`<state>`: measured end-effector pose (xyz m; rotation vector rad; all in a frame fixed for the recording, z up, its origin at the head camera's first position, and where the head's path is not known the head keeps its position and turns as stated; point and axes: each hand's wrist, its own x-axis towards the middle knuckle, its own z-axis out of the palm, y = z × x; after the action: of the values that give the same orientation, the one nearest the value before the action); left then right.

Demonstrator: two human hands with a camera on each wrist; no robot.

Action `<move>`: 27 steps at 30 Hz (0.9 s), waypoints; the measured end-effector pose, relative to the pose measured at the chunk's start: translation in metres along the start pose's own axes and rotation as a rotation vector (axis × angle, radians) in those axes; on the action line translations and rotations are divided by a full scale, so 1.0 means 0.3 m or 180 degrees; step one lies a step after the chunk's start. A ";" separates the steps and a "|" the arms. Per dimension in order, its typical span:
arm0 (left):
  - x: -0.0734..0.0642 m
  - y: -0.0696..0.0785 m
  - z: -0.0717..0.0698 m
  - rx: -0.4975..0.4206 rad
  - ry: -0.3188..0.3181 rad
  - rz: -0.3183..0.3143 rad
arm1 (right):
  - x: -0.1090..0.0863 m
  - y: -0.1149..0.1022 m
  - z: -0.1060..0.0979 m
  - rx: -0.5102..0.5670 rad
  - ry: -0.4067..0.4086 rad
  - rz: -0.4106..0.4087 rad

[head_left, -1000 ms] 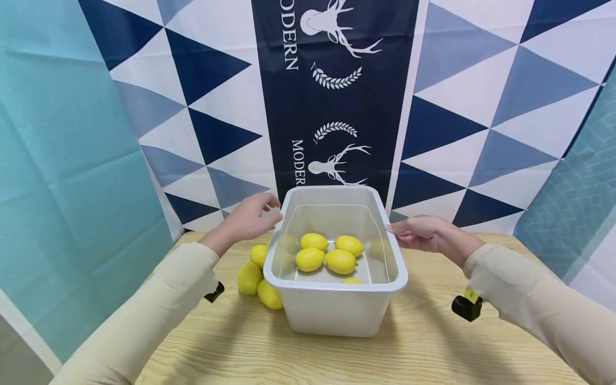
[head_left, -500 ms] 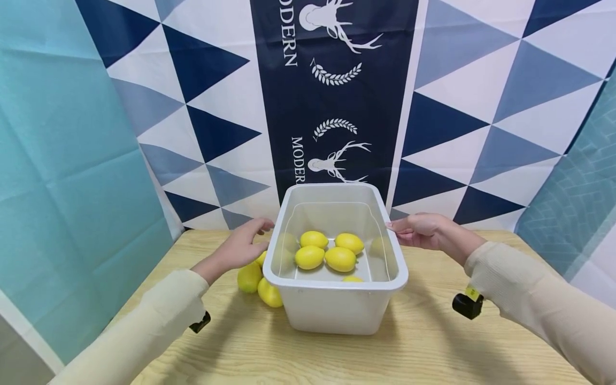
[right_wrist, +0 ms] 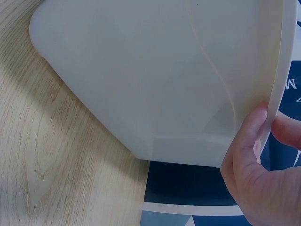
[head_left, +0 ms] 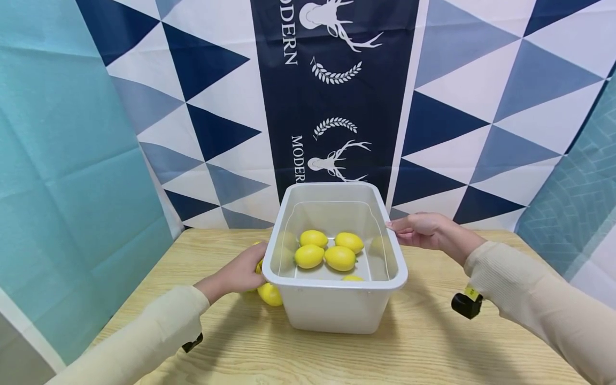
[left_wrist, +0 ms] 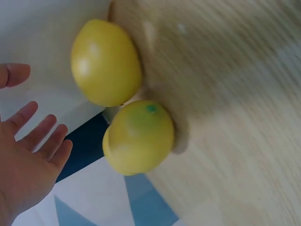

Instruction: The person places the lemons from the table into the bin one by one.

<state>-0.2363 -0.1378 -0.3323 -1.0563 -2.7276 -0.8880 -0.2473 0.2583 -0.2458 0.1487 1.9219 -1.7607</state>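
Note:
A light grey plastic bin [head_left: 332,310] stands on the table with several yellow lemons [head_left: 340,259] on its floor. My right hand [head_left: 423,231] pinches the bin's right rim; in the right wrist view the thumb and fingers [right_wrist: 254,129] lie on either side of the edge. Left of the bin, my left hand [head_left: 240,269] reaches over a small group of loose lemons [head_left: 271,294], its fingertips partly hidden by the bin's rim. The left wrist view shows that hand [left_wrist: 26,160] with spread fingers, beside one lemon [left_wrist: 107,63] and another with a green tip [left_wrist: 141,136].
The light wooden table [head_left: 231,342] extends in front of the bin and to both sides. Behind it hangs a cloth with a triangle pattern [head_left: 216,128] and a dark deer-print strip [head_left: 332,96]. A teal cloth [head_left: 82,176] hangs on the left.
My left hand has moved down and slightly left, from beside the bin's left rim to the loose lemons. My right hand stays on the rim, and the bin has not moved.

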 end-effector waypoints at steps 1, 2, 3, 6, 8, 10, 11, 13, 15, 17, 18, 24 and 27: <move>-0.006 -0.003 0.005 0.0060 -0.0036 0.0032 | 0.000 0.000 0.000 0.0003 0.0001 0.0000; -0.012 -0.008 0.009 0.0112 -0.0082 0.0067 | 0.000 -0.001 0.000 -0.0004 0.0003 -0.0002; -0.018 -0.011 0.014 0.0175 -0.0129 0.0094 | 0.000 -0.002 -0.001 -0.0008 0.0006 -0.0004; -0.041 -0.016 0.024 0.0473 -0.0218 0.0210 | 0.000 -0.002 -0.001 -0.0005 0.0015 -0.0008; -0.054 -0.020 0.029 0.0665 -0.0260 0.0281 | -0.001 -0.002 -0.001 -0.0002 0.0021 -0.0012; -0.066 -0.020 0.030 0.0850 -0.0291 0.0331 | -0.001 0.000 -0.001 0.0010 0.0033 -0.0011; -0.071 -0.020 0.030 0.0905 -0.0313 0.0340 | -0.001 0.000 0.000 0.0005 0.0040 -0.0012; -0.078 -0.023 0.031 0.1054 -0.0336 0.0398 | -0.001 0.001 0.001 0.0014 0.0065 -0.0009; -0.083 -0.025 0.033 0.1160 -0.0377 0.0441 | -0.001 0.001 0.003 0.0015 0.0083 -0.0006; -0.086 -0.026 0.037 0.1206 -0.0434 0.0457 | 0.000 0.000 0.005 0.0027 0.0093 -0.0005; -0.087 -0.026 0.039 0.1228 -0.0468 0.0461 | 0.001 0.000 0.005 0.0029 0.0095 -0.0006; -0.088 -0.021 0.047 0.1277 -0.0572 0.0373 | 0.003 0.000 0.004 0.0016 0.0088 0.0001; -0.090 -0.014 0.051 0.1291 -0.0589 0.0341 | 0.002 0.002 0.004 0.0019 0.0078 0.0012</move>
<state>-0.2167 -0.1479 -0.3545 -1.2274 -2.7874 -0.2126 -0.2474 0.2571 -0.2466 0.1766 1.9324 -1.7701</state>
